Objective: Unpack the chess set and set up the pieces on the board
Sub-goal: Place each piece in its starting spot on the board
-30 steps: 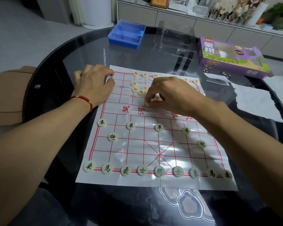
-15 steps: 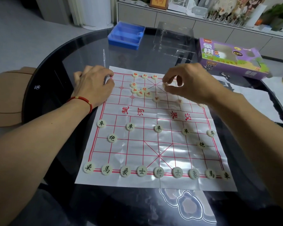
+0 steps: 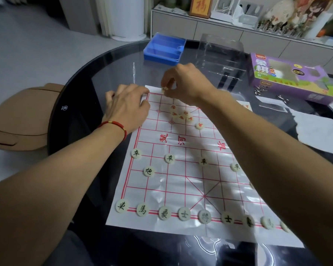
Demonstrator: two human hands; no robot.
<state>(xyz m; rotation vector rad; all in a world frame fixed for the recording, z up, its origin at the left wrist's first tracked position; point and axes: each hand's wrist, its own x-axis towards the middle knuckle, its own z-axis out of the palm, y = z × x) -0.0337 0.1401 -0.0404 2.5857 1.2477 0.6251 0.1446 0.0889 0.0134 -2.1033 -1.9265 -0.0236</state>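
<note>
Near row: round cream discs with black characters (image 3: 184, 214) line the white red-gridded plastic sheet's (image 3: 181, 181) near edge.
Mid-sheet: red-marked discs (image 3: 181, 117) clustered.
Left hand (image 3: 127, 106): fingers flat, pressing the sheet's far left corner.
Right hand (image 3: 183, 84): pinching one red-marked disc (image 3: 164, 89) at the far edge.
Far bench (image 3: 112, 60): blue tray (image 3: 164, 48), purple box (image 3: 288, 77).

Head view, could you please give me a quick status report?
Left hand flat, pinning board corner. Right hand pinching red piece at far row. Red cluster unplaced.
</note>
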